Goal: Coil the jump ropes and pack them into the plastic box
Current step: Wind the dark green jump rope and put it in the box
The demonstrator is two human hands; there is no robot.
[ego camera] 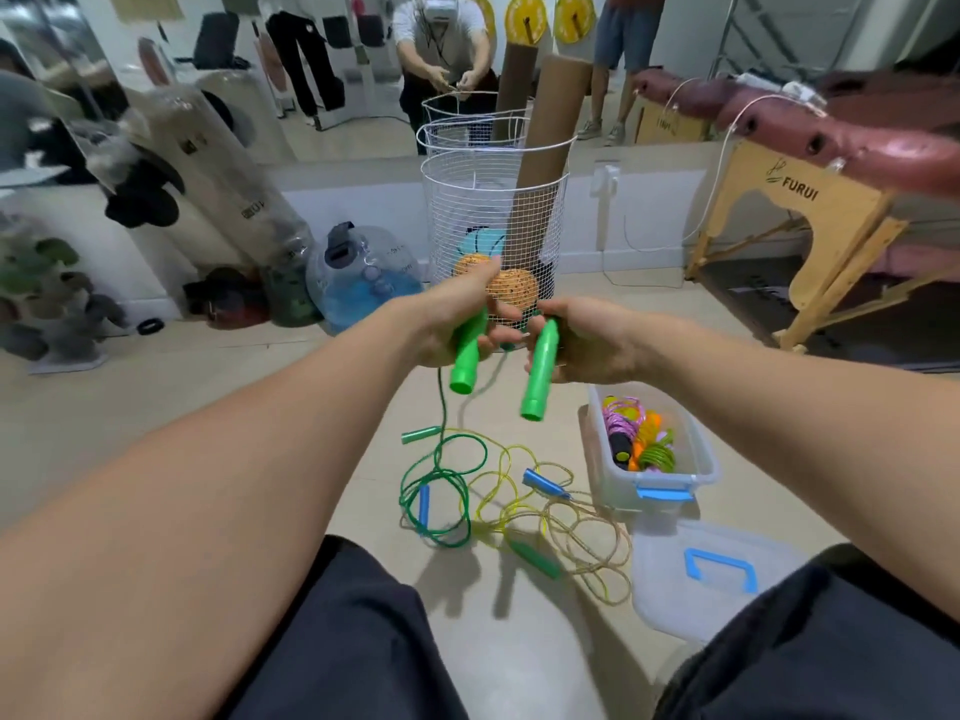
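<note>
Handles are held raised, one green handle (464, 350) gripped in the left hand (457, 319), the other (540, 374) in the right hand (587, 343). Green cord (441, 475) trails below; even loops should be gathered before the plastic box (670, 483), lower right, is reached.

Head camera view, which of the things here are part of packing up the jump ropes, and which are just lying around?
Part of the job:
left hand and right hand, each gripping a green handle
loose ropes on the floor
plastic box, some coiled ropes inside
box lid

Just lying about:
wire basket
cardboard tubes
water jug
wooden table
</note>
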